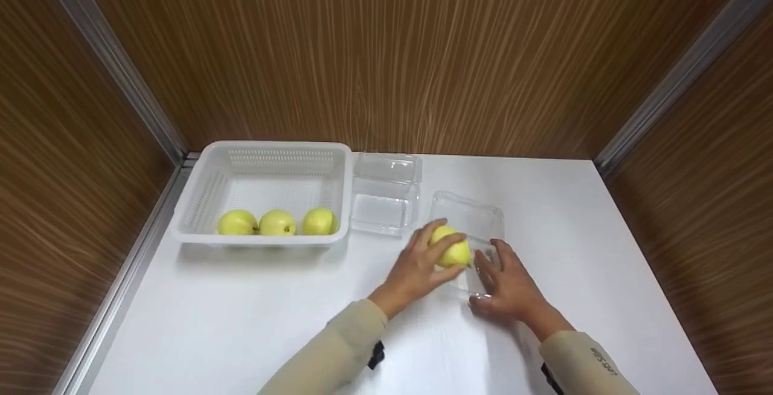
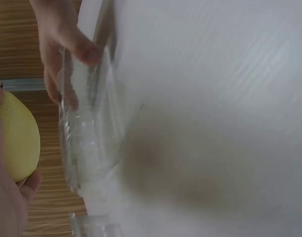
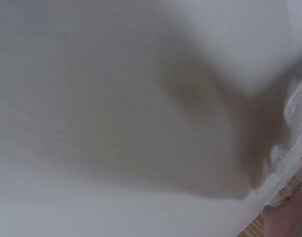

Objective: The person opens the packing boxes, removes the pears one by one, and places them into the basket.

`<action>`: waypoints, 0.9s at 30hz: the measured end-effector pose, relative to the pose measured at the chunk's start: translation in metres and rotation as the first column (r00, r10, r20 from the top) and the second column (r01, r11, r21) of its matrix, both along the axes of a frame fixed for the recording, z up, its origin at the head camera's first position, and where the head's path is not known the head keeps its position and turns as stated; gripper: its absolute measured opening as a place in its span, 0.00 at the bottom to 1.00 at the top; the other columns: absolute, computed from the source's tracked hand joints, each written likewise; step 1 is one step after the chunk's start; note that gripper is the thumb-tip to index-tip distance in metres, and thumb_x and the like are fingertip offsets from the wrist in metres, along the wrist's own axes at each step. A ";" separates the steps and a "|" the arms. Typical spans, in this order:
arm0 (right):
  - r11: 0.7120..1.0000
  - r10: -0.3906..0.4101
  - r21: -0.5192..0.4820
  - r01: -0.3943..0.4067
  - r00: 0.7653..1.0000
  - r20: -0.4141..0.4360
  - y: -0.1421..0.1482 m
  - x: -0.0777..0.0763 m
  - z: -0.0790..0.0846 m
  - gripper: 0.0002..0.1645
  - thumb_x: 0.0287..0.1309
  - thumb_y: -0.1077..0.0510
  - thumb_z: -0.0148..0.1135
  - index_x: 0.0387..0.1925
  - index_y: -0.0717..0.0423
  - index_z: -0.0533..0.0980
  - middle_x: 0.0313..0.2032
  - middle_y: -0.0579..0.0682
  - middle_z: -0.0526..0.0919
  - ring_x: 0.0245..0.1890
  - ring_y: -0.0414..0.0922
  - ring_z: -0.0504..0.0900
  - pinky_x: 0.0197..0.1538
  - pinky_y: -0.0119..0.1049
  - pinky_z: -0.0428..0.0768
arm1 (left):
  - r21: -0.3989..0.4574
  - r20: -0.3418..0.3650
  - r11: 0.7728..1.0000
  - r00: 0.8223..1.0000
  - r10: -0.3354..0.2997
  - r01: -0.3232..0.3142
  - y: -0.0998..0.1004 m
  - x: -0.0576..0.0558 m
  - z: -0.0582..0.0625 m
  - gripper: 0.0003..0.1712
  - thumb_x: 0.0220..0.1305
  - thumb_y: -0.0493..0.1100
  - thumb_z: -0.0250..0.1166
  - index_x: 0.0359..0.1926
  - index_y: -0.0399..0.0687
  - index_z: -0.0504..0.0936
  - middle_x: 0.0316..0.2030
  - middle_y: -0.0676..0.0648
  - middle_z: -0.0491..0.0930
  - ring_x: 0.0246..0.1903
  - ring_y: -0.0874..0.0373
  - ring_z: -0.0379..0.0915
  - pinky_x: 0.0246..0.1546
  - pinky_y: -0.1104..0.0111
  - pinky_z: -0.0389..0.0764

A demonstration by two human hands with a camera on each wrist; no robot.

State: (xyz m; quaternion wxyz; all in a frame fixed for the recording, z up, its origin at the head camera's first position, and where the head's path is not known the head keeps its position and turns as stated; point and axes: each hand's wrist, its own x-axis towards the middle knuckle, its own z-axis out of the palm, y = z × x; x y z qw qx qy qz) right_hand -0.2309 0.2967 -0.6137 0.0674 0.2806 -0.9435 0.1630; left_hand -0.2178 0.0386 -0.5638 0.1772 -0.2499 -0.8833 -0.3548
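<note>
My left hand [image 1: 413, 266] holds a yellow-green apple [image 1: 457, 255] between thumb and fingers, over the clear plastic clamshell box [image 1: 468, 208]. In the left wrist view, the apple [image 2: 20, 138] shows its stem end at the top, and a gap separates it from the box [image 2: 84, 148]. The box lies with its lid folded back, away from me. My right hand [image 1: 513, 283] grips the near right side of its base, thumb at the front edge. In the right wrist view only part of a hand [image 3: 289, 217] appears at the lower right corner.
At the left stands a white slotted basket [image 1: 259, 240] with three yellow-green apples [image 1: 278, 223] along its near side. A second open clear clamshell [image 1: 383, 211] sits beside the basket. Wood-grain panels [image 1: 386, 51] wall the white table [image 1: 241, 322] at the back and sides.
</note>
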 end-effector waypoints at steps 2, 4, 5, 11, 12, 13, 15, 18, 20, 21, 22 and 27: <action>1.000 -0.003 -0.005 0.003 1.000 0.013 0.000 0.000 0.000 0.59 0.39 0.33 0.72 0.71 0.55 0.67 0.69 0.70 0.59 0.67 0.71 0.62 0.61 0.66 0.70 | 0.016 0.008 1.000 1.000 0.024 -0.024 -0.015 -0.005 0.012 0.30 0.61 0.60 0.69 0.64 0.68 0.74 0.70 0.43 0.63 0.64 0.49 0.67 0.55 0.60 0.80; 1.000 -0.014 0.000 0.014 0.999 0.037 0.000 0.000 0.000 0.58 0.39 0.34 0.72 0.71 0.55 0.67 0.70 0.70 0.57 0.68 0.70 0.60 0.63 0.65 0.69 | 0.027 0.025 0.999 0.999 0.046 -0.047 -0.031 -0.010 0.024 0.30 0.61 0.60 0.69 0.64 0.68 0.74 0.71 0.44 0.62 0.66 0.48 0.65 0.56 0.58 0.80; 1.000 -0.022 0.007 0.021 0.998 0.054 -0.001 0.000 0.000 0.58 0.40 0.34 0.71 0.71 0.55 0.67 0.71 0.69 0.56 0.69 0.69 0.59 0.64 0.65 0.68 | 0.026 0.033 0.998 0.998 0.058 -0.059 -0.040 -0.012 0.029 0.30 0.61 0.60 0.69 0.64 0.68 0.74 0.71 0.45 0.62 0.67 0.48 0.64 0.56 0.57 0.80; 0.997 -0.057 0.052 0.052 0.992 0.109 -0.004 0.001 0.001 0.59 0.41 0.33 0.71 0.73 0.53 0.64 0.73 0.65 0.53 0.71 0.66 0.57 0.67 0.63 0.66 | -0.038 0.008 0.991 0.991 0.131 -0.131 -0.100 -0.030 0.053 0.32 0.61 0.61 0.68 0.65 0.66 0.73 0.71 0.45 0.61 0.67 0.47 0.64 0.51 0.55 0.82; 0.997 -0.057 0.053 0.051 0.993 0.107 -0.004 0.001 0.002 0.59 0.41 0.34 0.71 0.73 0.53 0.64 0.73 0.65 0.53 0.71 0.66 0.57 0.67 0.62 0.66 | -0.049 0.005 0.988 0.989 0.148 -0.147 -0.111 -0.034 0.056 0.32 0.61 0.60 0.68 0.65 0.66 0.73 0.71 0.45 0.62 0.67 0.46 0.64 0.51 0.54 0.82; 0.997 -0.058 0.053 0.052 0.993 0.106 -0.003 0.001 0.002 0.59 0.40 0.34 0.71 0.73 0.53 0.64 0.72 0.65 0.53 0.71 0.66 0.57 0.67 0.62 0.66 | -0.053 0.007 0.985 0.986 0.164 -0.164 -0.122 -0.037 0.058 0.32 0.61 0.60 0.68 0.65 0.66 0.73 0.71 0.45 0.62 0.67 0.46 0.64 0.51 0.54 0.82; 0.997 -0.056 0.052 0.051 0.994 0.097 -0.003 0.002 0.003 0.60 0.40 0.34 0.71 0.73 0.54 0.64 0.72 0.66 0.54 0.71 0.66 0.58 0.67 0.62 0.66 | -0.049 0.020 0.978 0.979 0.202 -0.201 -0.142 -0.044 0.062 0.32 0.61 0.59 0.69 0.65 0.64 0.74 0.70 0.44 0.62 0.66 0.44 0.64 0.52 0.53 0.82; 0.997 -0.061 0.050 0.056 0.993 0.100 -0.001 0.003 0.004 0.60 0.40 0.34 0.72 0.73 0.53 0.64 0.72 0.66 0.54 0.71 0.66 0.58 0.67 0.61 0.67 | -0.041 0.072 0.963 0.960 0.269 -0.267 -0.169 -0.054 0.066 0.31 0.62 0.57 0.69 0.65 0.63 0.74 0.69 0.41 0.63 0.65 0.41 0.64 0.55 0.51 0.80; 0.997 -0.065 0.053 0.060 0.993 0.103 -0.001 0.004 0.004 0.60 0.40 0.34 0.72 0.73 0.53 0.64 0.72 0.65 0.53 0.71 0.66 0.57 0.67 0.61 0.67 | -0.037 0.117 0.952 0.945 0.306 -0.303 -0.184 -0.059 0.067 0.30 0.63 0.57 0.68 0.65 0.62 0.74 0.69 0.40 0.63 0.66 0.41 0.64 0.58 0.50 0.77; 0.997 -0.068 0.055 0.062 0.992 0.104 0.000 0.004 0.004 0.60 0.40 0.34 0.72 0.73 0.53 0.64 0.72 0.65 0.53 0.71 0.65 0.57 0.66 0.62 0.67 | -0.039 0.141 0.948 0.937 0.320 -0.317 -0.190 -0.061 0.067 0.30 0.64 0.57 0.68 0.65 0.62 0.73 0.69 0.40 0.62 0.66 0.40 0.63 0.60 0.49 0.75; 0.997 -0.069 0.054 0.064 0.992 0.105 0.000 0.004 0.004 0.60 0.40 0.33 0.71 0.73 0.53 0.64 0.72 0.65 0.53 0.71 0.65 0.57 0.66 0.62 0.67 | -0.044 0.166 0.942 0.927 0.335 -0.333 -0.196 -0.063 0.067 0.30 0.64 0.58 0.67 0.66 0.62 0.73 0.69 0.40 0.62 0.66 0.40 0.62 0.61 0.49 0.74; 0.997 -0.060 0.058 0.055 0.995 0.083 0.002 0.006 0.003 0.59 0.41 0.32 0.70 0.73 0.53 0.64 0.72 0.66 0.54 0.71 0.67 0.58 0.66 0.62 0.67 | -0.067 0.270 0.923 0.883 0.384 -0.380 -0.220 -0.072 0.060 0.31 0.65 0.58 0.66 0.67 0.64 0.71 0.69 0.41 0.59 0.68 0.39 0.59 0.63 0.45 0.70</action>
